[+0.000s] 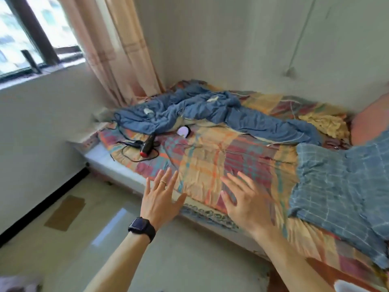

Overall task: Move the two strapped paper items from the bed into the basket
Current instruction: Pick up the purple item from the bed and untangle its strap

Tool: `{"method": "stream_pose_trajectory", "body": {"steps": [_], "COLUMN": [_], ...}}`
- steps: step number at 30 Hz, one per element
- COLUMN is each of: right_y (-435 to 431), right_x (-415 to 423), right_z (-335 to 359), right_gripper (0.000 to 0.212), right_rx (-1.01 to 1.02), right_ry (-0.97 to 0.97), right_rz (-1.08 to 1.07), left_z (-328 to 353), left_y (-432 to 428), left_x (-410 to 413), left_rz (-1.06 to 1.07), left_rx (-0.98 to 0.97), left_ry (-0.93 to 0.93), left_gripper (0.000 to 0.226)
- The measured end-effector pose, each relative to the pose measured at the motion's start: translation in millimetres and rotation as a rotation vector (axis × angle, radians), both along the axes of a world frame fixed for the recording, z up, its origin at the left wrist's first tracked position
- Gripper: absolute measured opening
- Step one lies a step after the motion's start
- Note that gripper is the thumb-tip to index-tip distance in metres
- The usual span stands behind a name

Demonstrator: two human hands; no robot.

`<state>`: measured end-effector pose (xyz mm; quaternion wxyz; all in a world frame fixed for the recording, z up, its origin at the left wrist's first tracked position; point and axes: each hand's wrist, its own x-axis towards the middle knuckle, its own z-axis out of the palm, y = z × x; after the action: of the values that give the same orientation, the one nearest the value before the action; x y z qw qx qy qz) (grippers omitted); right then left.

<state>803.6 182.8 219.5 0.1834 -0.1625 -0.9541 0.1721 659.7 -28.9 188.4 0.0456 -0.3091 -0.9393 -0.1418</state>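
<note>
My left hand point(161, 199) and my right hand point(244, 199) are both stretched out over the near edge of the bed point(210, 161), fingers spread, holding nothing. The left wrist wears a black watch and a ring sits on one finger. The bed is covered by a multicoloured checked sheet. I cannot make out any strapped paper items or a basket in this view. A small round white and black object point(183, 131) lies near the middle of the bed, too blurred to identify.
A crumpled blue blanket point(210, 110) lies across the far side. A black hair dryer point(147, 145) with its cord rests on the left part. A blue checked quilt point(341, 186) covers the right. A brown cardboard piece point(65, 212) lies on the tiled floor.
</note>
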Motion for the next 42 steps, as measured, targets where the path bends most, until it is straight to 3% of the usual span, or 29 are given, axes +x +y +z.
{"method": "stream_pose_trajectory", "body": {"steps": [8, 16, 26, 42], "right_y": [-95.4, -123.7, -120.3, -28.0], "right_x": [-155.1, -246.4, -345.1, -623.8], "right_z": [16.6, 21.0, -36.7, -128.3], "right_gripper": [0.047, 0.049, 0.047, 0.05], "right_rx": [0.001, -0.038, -0.087, -0.262], "right_ry": [-0.008, -0.028, -0.138, -0.281], "right_rz": [0.126, 0.077, 0.028, -0.082], "left_z": [13.7, 32.9, -11.2, -82.5], "left_y": [-132.3, -180.9, -165.8, -53.9], "left_x": [-134.5, -247.5, -359.7, -627.6], "left_rz": [0.174, 0.161, 0.111, -0.013], "left_rx": [0.022, -0.009, -0.029, -0.17], "left_ry": [0.04, 0.085, 0.01, -0.225], "left_gripper": [0.074, 0.073, 0.073, 0.073]}}
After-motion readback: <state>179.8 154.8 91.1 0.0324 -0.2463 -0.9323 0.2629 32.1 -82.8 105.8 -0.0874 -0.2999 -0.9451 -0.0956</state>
